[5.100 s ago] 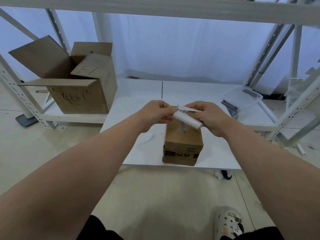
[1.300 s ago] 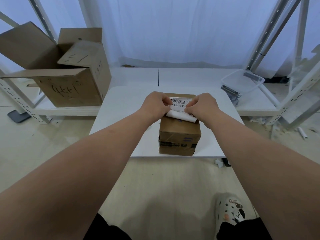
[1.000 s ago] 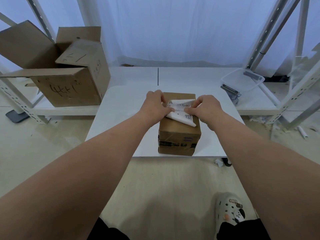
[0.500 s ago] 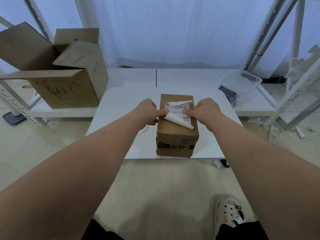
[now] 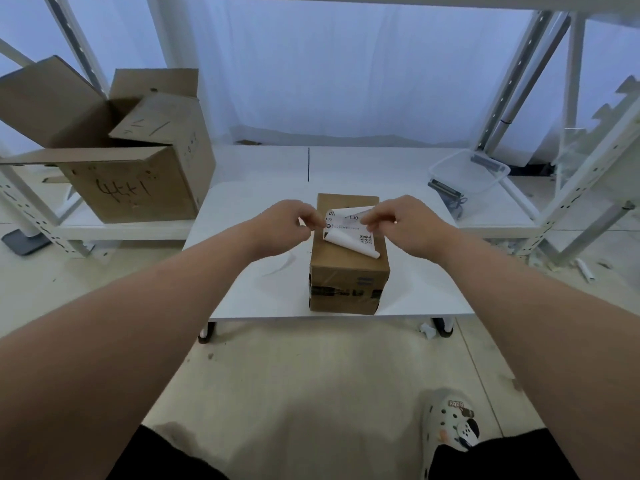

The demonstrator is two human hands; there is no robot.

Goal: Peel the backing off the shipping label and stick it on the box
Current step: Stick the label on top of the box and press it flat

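A small brown cardboard box (image 5: 348, 271) stands on the low white table (image 5: 249, 292), near its front edge. The white shipping label (image 5: 349, 232) lies across the box top with its print facing up, and its near end curls upward. My left hand (image 5: 284, 226) pinches the label's left edge. My right hand (image 5: 401, 225) pinches its upper right corner. Both hands hover just above the far half of the box top. A curled white strip (image 5: 280, 266), probably the peeled backing, lies on the table left of the box.
A large open cardboard box (image 5: 131, 174) with handwriting sits on a low shelf at the left. A clear plastic tray (image 5: 467, 171) sits at the back right. White rack posts (image 5: 585, 188) flank the table. My shoe (image 5: 450, 420) is on the floor below.
The label came down from the air above the box onto its top. In the last half second both hands shifted a little; the label's near end stays curled up.
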